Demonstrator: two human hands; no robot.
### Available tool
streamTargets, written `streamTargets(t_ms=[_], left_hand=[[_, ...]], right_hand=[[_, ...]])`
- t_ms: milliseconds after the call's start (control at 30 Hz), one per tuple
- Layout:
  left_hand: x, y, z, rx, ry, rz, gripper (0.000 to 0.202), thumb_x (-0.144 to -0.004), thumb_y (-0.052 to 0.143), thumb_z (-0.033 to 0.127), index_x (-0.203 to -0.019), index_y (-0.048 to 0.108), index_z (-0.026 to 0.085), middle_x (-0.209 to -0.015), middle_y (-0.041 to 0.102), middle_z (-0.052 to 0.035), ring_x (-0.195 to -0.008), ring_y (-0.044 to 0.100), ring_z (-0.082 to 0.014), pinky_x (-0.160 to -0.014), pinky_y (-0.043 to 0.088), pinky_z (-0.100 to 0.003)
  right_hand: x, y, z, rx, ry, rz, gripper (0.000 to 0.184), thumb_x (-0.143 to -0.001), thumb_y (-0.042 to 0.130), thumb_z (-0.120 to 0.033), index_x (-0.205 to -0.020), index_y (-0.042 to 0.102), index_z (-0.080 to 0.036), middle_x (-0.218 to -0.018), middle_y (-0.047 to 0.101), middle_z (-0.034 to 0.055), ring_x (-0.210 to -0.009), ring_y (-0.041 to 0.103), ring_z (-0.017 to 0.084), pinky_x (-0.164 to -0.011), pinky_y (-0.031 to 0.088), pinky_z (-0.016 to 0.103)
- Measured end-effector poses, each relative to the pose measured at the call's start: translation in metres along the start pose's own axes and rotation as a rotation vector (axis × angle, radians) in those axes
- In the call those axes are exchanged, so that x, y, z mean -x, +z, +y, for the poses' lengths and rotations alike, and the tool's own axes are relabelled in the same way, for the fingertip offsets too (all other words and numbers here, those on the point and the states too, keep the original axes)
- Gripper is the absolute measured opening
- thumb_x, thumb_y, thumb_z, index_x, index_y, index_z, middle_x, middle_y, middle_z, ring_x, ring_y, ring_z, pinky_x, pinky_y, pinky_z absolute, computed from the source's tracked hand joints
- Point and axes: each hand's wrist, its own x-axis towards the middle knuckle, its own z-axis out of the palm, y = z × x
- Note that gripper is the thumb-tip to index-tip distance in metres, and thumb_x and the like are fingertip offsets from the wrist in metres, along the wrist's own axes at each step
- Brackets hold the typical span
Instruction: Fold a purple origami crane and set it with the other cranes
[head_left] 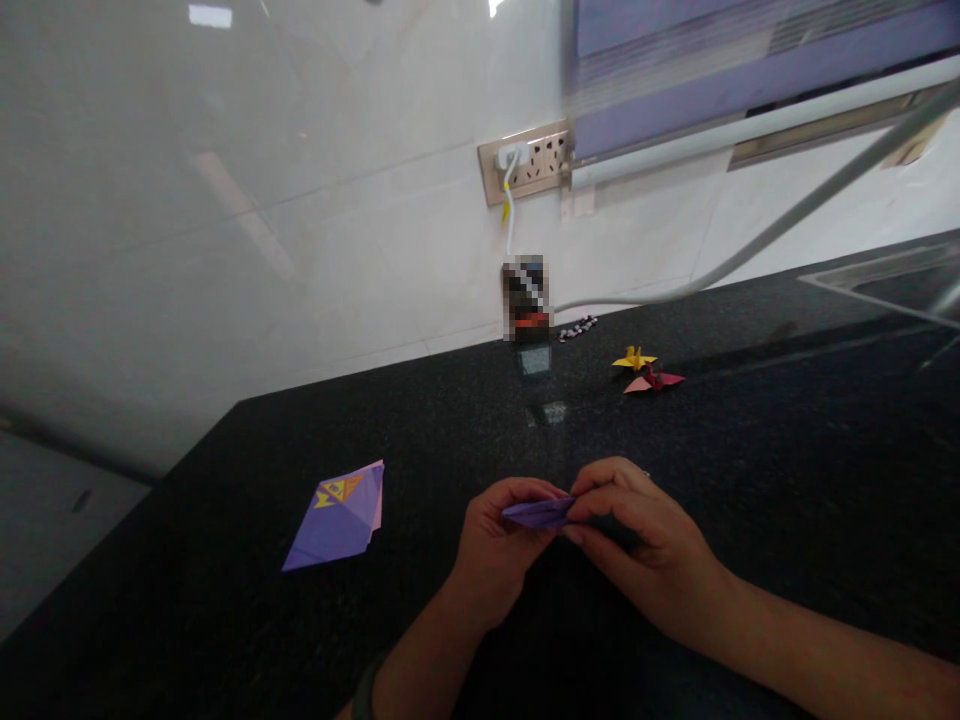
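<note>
Workpiece: folded purple paper point(537, 514), located over the near middle of the desk point(225, 480), between the left hand point(499, 550) and the right hand point(649, 545). Contact with the desk surface cannot be confirmed.

Handling: judged very light, thin and flexible, firmer where layers overlap, with little tendency to slip. It should crease or tear easily under excess force. Take hold by pinching the layered edges and tips lightly; avoid crushing the broad faces.

Left hand: gripping the left part of the paper, fingers curled along its far side. The forearm enters from the near edge and angles to the far right.

Right hand: pinching the right end between thumb and fingertips, knuckles raised. The forearm enters from the near right and angles to the far left.

Surroundings: purple and pink sheets point(334, 525) lie to the left; a yellow paper crane point(634, 359) and a red paper crane point(655, 380) stand at far right.
</note>
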Motion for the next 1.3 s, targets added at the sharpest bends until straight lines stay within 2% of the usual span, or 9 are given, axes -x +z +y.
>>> streamTargets(t_ms=[367,500,633,733,800,967,1133,1300], left_hand=[[0.000,0.000,-0.003,0.011,0.007,0.006,0.016,-0.064,0.064,0.005,-0.074,0.062,0.018,-0.085,0.063,-0.0017,-0.080,0.056,-0.0137,-0.074,0.042,-0.026],[-0.001,0.001,-0.004,0.063,-0.070,0.030,0.018,-0.061,0.066,0.006,-0.074,0.061,0.017,-0.085,0.064,-0.0030,-0.080,0.057,-0.0146,-0.075,0.042,-0.028],[-0.001,0.005,-0.001,0.043,-0.164,0.102,0.015,-0.061,0.067,0.011,-0.075,0.063,0.015,-0.073,0.065,-0.0025,-0.067,0.057,-0.0126,-0.067,0.044,-0.026],[-0.001,0.007,0.004,-0.077,-0.185,0.168,0.010,-0.060,0.065,0.009,-0.070,0.065,0.013,-0.054,0.060,0.0012,-0.050,0.051,-0.0082,-0.053,0.041,-0.021],[0.000,0.006,0.006,-0.068,-0.224,0.172,0.012,-0.062,0.064,0.010,-0.073,0.065,0.013,-0.051,0.059,0.0017,-0.046,0.050,-0.0078,-0.047,0.040,-0.020],[0.002,0.002,0.006,0.124,-0.282,0.047,0.025,-0.067,0.062,0.017,-0.091,0.060,0.015,-0.076,0.067,-0.0057,-0.068,0.061,-0.0154,-0.065,0.047,-0.028],[0.001,-0.002,0.003,0.044,-0.333,0.128,0.019,-0.067,0.064,0.024,-0.080,0.061,0.012,-0.070,0.066,-0.0057,-0.062,0.061,-0.0133,-0.061,0.046,-0.026],[0.001,-0.004,0.000,0.069,-0.328,0.184,0.019,-0.064,0.066,0.024,-0.077,0.061,0.011,-0.067,0.064,-0.0032,-0.058,0.059,-0.0104,-0.060,0.046,-0.024]], right_hand=[[0.001,-0.001,-0.004,-0.016,0.058,-0.044,0.013,-0.076,0.047,-0.009,-0.079,0.055,-0.019,-0.082,0.050,0.0047,-0.080,0.050,0.017,-0.068,0.044,0.031],[-0.001,-0.001,0.001,-0.013,0.052,-0.072,0.015,-0.077,0.046,-0.009,-0.080,0.055,-0.020,-0.083,0.051,0.0046,-0.080,0.051,0.016,-0.067,0.046,0.030],[-0.003,-0.003,0.007,0.007,0.002,-0.128,0.017,-0.078,0.044,-0.008,-0.082,0.055,-0.019,-0.084,0.051,0.0054,-0.080,0.051,0.016,-0.067,0.047,0.030],[-0.005,-0.006,0.010,0.030,-0.038,-0.170,0.018,-0.078,0.043,-0.007,-0.085,0.054,-0.019,-0.086,0.050,0.0063,-0.082,0.050,0.017,-0.069,0.047,0.031],[-0.006,-0.007,0.012,0.043,-0.051,-0.186,0.018,-0.079,0.042,-0.007,-0.086,0.054,-0.018,-0.087,0.049,0.0066,-0.082,0.050,0.017,-0.069,0.046,0.030],[-0.009,-0.010,0.014,0.071,-0.072,-0.209,0.017,-0.080,0.041,-0.007,-0.085,0.053,-0.018,-0.088,0.048,0.0068,-0.083,0.048,0.017,-0.070,0.046,0.031],[-0.009,-0.010,0.015,0.136,-0.133,-0.294,0.016,-0.079,0.043,-0.009,-0.084,0.055,-0.017,-0.090,0.050,0.0074,-0.083,0.050,0.017,-0.070,0.046,0.030],[-0.007,-0.007,0.019,0.214,-0.182,-0.252,0.016,-0.078,0.050,-0.015,-0.091,0.058,-0.018,-0.092,0.052,0.0081,-0.086,0.050,0.018,-0.071,0.045,0.031]])
